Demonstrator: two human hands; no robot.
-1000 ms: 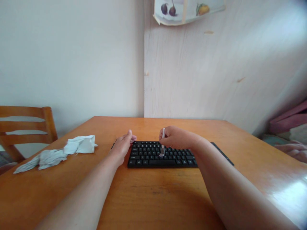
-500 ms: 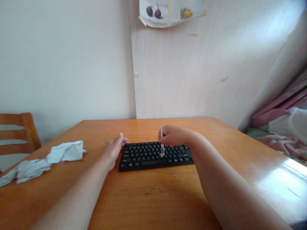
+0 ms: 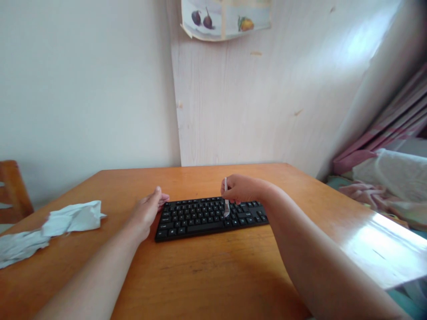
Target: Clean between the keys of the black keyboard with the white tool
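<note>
A black computer keyboard (image 3: 196, 221) lies flat on the wooden table, slightly angled. At its left end rests my left hand (image 3: 151, 212), fingers stretched out along the keyboard's edge and thumb raised. Over the right half of the keys my right hand (image 3: 238, 189) is closed around a small brush (image 3: 226, 202) with a thin white handle. The brush points downward, and its bristles meet the keys near the lower rows. My right hand and forearm cover part of the keyboard's back right side.
Crumpled white tissues (image 3: 75, 218) lie on the left of the wooden table (image 3: 207, 271). A wooden chair (image 3: 15, 191) stands beyond the left edge. The wall (image 3: 133, 89) rises behind the table, and piled fabric (image 3: 390, 182) lies off to the right.
The camera view has turned slightly right, so the table and wall appear shifted left. The brush in my right hand has moved a little rightward over the keys. My left hand stays at the keyboard's end.
</note>
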